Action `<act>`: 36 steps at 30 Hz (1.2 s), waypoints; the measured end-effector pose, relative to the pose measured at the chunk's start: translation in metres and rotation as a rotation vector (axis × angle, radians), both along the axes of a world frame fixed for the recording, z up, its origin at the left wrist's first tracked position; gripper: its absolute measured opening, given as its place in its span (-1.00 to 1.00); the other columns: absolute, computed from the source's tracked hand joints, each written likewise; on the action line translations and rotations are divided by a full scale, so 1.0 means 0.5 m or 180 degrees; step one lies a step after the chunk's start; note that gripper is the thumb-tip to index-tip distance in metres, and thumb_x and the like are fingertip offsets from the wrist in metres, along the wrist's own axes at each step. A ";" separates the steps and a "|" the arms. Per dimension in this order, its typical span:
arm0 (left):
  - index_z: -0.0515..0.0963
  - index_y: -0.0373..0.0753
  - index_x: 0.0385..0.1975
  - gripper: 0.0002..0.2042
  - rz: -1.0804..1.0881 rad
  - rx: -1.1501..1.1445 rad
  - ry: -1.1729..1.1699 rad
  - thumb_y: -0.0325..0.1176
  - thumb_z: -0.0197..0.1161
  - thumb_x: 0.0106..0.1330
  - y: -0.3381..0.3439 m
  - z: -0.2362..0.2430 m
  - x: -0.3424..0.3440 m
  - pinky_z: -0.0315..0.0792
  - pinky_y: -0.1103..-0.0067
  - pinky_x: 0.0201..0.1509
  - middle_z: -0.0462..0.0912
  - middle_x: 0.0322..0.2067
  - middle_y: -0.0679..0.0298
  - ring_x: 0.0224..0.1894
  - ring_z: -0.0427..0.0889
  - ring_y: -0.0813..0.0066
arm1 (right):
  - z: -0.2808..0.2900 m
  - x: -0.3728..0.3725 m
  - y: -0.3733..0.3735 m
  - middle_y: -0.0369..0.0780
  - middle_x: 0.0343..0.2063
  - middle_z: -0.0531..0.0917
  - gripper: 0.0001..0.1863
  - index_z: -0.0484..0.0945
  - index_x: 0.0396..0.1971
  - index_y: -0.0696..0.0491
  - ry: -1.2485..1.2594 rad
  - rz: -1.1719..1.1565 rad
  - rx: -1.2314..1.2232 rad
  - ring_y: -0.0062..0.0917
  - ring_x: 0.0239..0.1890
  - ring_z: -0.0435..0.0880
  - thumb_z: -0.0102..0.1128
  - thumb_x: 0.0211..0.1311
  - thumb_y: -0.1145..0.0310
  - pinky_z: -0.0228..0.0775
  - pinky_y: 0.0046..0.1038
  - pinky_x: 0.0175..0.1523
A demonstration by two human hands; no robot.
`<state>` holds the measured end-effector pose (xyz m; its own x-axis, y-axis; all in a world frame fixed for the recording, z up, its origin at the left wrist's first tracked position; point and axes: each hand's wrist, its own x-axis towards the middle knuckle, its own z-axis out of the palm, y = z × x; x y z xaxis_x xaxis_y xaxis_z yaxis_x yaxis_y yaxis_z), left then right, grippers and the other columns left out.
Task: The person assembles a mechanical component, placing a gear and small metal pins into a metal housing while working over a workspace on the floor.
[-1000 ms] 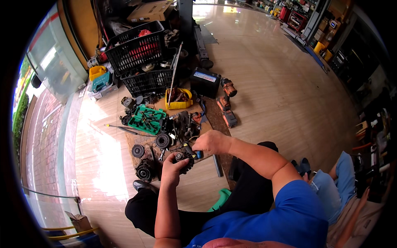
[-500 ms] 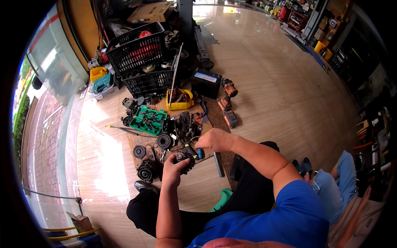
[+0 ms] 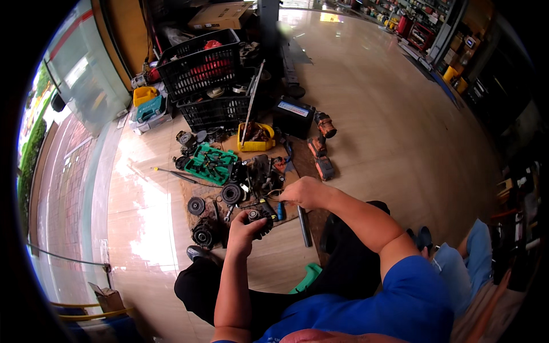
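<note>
My left hand (image 3: 245, 231) is closed round a dark, round metal part (image 3: 262, 224) with a ridged rim and a shiny bearing-like hub facing up. Just right of it and a little farther away, my right hand (image 3: 303, 193) pinches a thin, light-coloured ring (image 3: 275, 195) at its fingertips. Below that ring lie a screwdriver with a blue handle (image 3: 281, 211) and a black-and-yellow handled tool (image 3: 267, 208). Left of the held part, a dark cylindrical machine part (image 3: 203, 234) and a black pulley (image 3: 231, 194) rest on the cardboard.
A green socket case (image 3: 210, 164), a yellow tub (image 3: 255, 138) and black crates (image 3: 200, 64) stand farther off. Right of them are a battery (image 3: 293, 116) and orange-black cordless tools (image 3: 320, 150). A metal tube (image 3: 304, 226) lies near my knee. Another person's legs (image 3: 474, 257) are at the right.
My right hand has drawn slightly right, and the thin ring now shows at its fingertips. The part in my left hand has tipped a little. The whole view has shifted slightly.
</note>
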<state>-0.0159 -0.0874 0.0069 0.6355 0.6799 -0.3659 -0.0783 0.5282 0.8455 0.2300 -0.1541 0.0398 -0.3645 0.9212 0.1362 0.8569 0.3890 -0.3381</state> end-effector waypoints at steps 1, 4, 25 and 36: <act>0.51 -0.29 -0.26 -0.77 0.0025 0.0020 -0.0018 -0.52 0.38 0.10 0.000 0.000 0.000 0.42 0.66 -0.44 0.60 -0.43 0.34 -0.48 0.58 0.60 | -0.004 0.003 0.000 -0.21 -0.37 0.66 -0.75 0.60 -0.26 -0.02 0.0006 -0.0037 0.0030 -0.31 -0.26 0.66 0.10 0.02 0.49 0.49 -0.31 -0.23; 0.51 -0.29 -0.26 -0.76 0.0043 0.0079 -0.0044 -0.51 0.39 0.10 0.003 -0.009 0.002 0.41 0.66 -0.45 0.60 -0.43 0.34 -0.48 0.57 0.60 | -0.001 0.005 -0.005 -0.22 -0.41 0.64 -0.79 0.60 -0.29 -0.02 0.0018 -0.0057 0.0063 -0.31 -0.28 0.65 0.11 0.02 0.46 0.48 -0.31 -0.25; 0.52 -0.33 -0.18 -0.72 0.0015 0.0151 -0.0077 -0.51 0.39 0.11 0.013 -0.032 -0.003 0.45 0.66 -0.34 0.62 -0.38 0.34 -0.41 0.59 0.60 | 0.027 0.024 -0.008 -0.26 -0.41 0.66 -0.76 0.66 -0.33 -0.02 0.0192 0.0013 0.0010 -0.34 -0.30 0.65 0.17 -0.06 0.50 0.50 -0.34 -0.25; 0.51 -0.35 -0.17 -0.71 0.0080 -0.0006 -0.0080 -0.51 0.39 0.11 0.015 -0.012 -0.011 0.48 0.66 -0.27 0.63 -0.33 0.30 -0.34 0.63 0.56 | 0.038 0.054 -0.019 -0.24 -0.41 0.66 -0.86 0.67 -0.33 -0.01 0.0200 -0.0275 0.0127 -0.31 -0.30 0.64 0.24 0.07 0.39 0.50 -0.33 -0.24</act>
